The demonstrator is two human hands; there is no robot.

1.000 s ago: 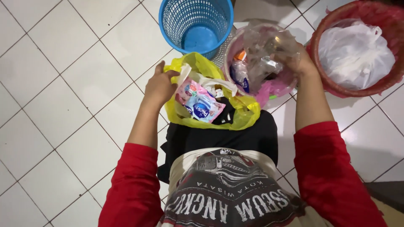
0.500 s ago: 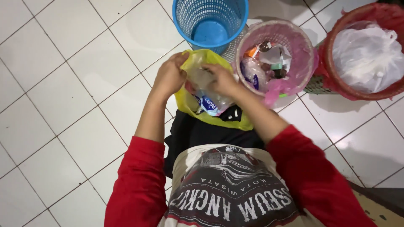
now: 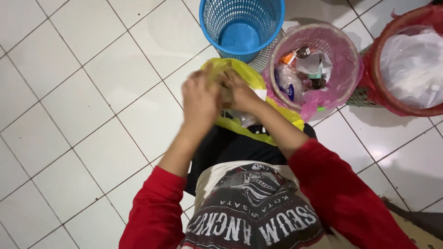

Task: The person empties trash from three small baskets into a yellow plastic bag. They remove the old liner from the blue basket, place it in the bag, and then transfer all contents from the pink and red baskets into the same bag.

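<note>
Open white tile floor [image 3: 69,106] lay from seven to eleven o'clock of the yellow bag [image 3: 244,76], free for passing. At twelve o'clock the blue basket [image 3: 242,25] blocked the way; at two o'clock the pink-lined bin [image 3: 344,69] pressed just beside the bag, and the red-lined bin [image 3: 392,99] stood beyond it at three.

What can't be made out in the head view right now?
- Yellow bag contents: covered by left hand and right hand.
- Both hands motion-blurred; grip unclear.
- Red-lined basket: cut off by right edge.
- Items in pink-lined basket: too small to identify.
- Blue basket: rim cut by top edge.
</note>
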